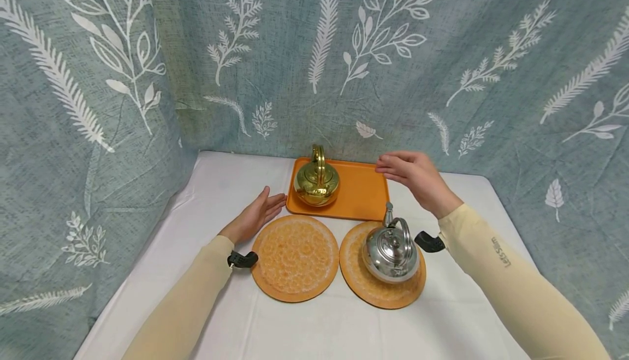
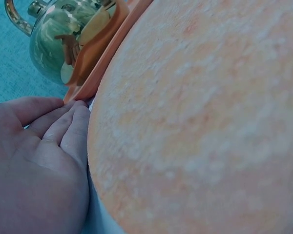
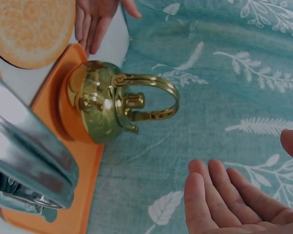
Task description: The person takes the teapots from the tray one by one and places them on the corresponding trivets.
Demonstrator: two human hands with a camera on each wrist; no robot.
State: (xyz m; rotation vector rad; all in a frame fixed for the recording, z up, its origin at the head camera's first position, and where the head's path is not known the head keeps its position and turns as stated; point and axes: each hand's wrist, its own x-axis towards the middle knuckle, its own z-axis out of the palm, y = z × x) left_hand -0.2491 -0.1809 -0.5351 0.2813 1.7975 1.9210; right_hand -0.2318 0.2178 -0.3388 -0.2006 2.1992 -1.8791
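My left hand (image 1: 255, 215) is beside the left end of an orange tray (image 1: 365, 188), fingers extended, fingertips at the tray's rim in the left wrist view; whether they touch it I cannot tell. On the tray's left half stands a shiny gold kettle (image 1: 316, 186) with an upright loop handle. My right hand (image 1: 416, 181) hovers by the tray's right end with nothing in it, its fingers fairly straight and together. Below it, a silver kettle (image 1: 390, 256) sits on the right round mat (image 1: 355, 272); its handle (image 3: 34, 146) looms large in the right wrist view.
A second round, orange-patterned mat (image 1: 295, 256) lies in front of the tray, left of the silver kettle. White cloth (image 1: 295, 330) covers the table. Blue-green curtains (image 1: 285, 65) with white leaf prints enclose the back and sides.
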